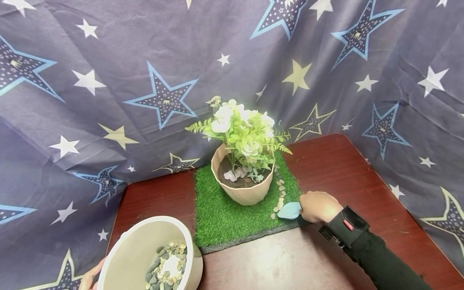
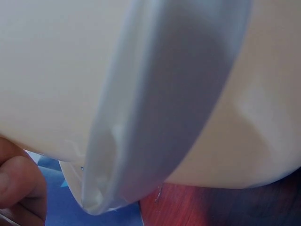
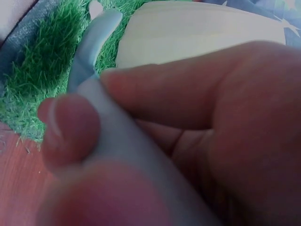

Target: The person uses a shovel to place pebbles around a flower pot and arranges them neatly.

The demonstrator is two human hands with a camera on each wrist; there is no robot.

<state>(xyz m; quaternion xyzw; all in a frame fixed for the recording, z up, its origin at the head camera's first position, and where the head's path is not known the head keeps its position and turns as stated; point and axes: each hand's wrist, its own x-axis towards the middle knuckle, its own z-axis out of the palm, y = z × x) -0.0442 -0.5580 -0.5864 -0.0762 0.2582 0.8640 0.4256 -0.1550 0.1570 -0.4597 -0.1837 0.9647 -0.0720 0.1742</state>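
Observation:
My right hand (image 1: 319, 206) grips the handle of a small light-blue trowel (image 1: 290, 210), its blade over the front right of a green artificial-grass mat (image 1: 232, 229). Close by the blade runs a curved line of pebbles (image 1: 281, 193) on the mat. In the right wrist view, the fingers and thumb wrap the trowel's handle (image 3: 127, 136). At the lower left, my left hand (image 1: 92, 276) holds the side of a cream bucket (image 1: 125, 253), which leans with its mouth toward me. Grey and pale pebbles (image 1: 156, 270) lie inside. Most of the left hand is hidden behind the bucket.
A cream pot (image 1: 246, 195) with soil, white flowers and green leaves (image 1: 243, 129) stands at the back of the mat. Under the mat is a reddish-brown table (image 1: 337, 169). A grey star-patterned cloth (image 1: 232, 40) hangs behind and at both sides.

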